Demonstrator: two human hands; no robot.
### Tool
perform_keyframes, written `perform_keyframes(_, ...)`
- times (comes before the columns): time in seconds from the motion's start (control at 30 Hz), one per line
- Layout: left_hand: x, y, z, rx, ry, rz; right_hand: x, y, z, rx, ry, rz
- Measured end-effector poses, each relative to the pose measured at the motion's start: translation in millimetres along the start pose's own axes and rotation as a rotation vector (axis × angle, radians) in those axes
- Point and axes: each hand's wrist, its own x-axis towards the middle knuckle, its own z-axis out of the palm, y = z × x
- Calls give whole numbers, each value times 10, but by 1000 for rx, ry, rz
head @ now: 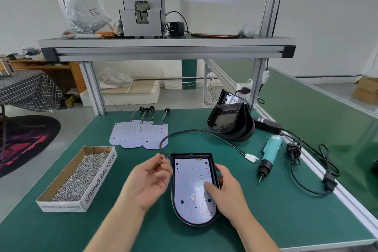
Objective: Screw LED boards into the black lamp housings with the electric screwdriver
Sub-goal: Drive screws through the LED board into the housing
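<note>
Here we have the black housing near the front middle of the green table, with a white board lying inside it. Our right hand grips the housing's right wall, fingers curled round it and thumb flat on the board. Our left hand hovers just left of the housing, palm up, pinching a small piece at the fingertips; it is too small to name.

Bare table lies near us on both sides of the housing and between it and the screwdriver, which rests well to the right with its tip pointing toward us. Its cord loops close to the table's right edge. A metal shelf overhangs the far part of the table.

On the left a cardboard box sits open, and a heap of screws fills most of its floor. Far from us lie the spare boards, overlapping one another, their wires trailing away. To the far right stands a stack of housings, tilted and nested together. A black cable arcs from the housing's far-left corner to a white plug beside the screwdriver.

Our thumb hides part of the board, and our forearms are cut off at the near edge. We cannot count the nested housings.
</note>
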Motion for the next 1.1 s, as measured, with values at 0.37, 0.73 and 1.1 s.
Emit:
perform_keyframes(0.37,75,-386,196,866,181,318,29,30,9,-13,30,2)
perform_keyframes(0.73,411,-861,305,1118,335,298,-32,-37,-25,-24,-24,7)
perform_keyframes(1.1,527,-755,203,1001,301,153,750,-6,-1394,-500,553,322)
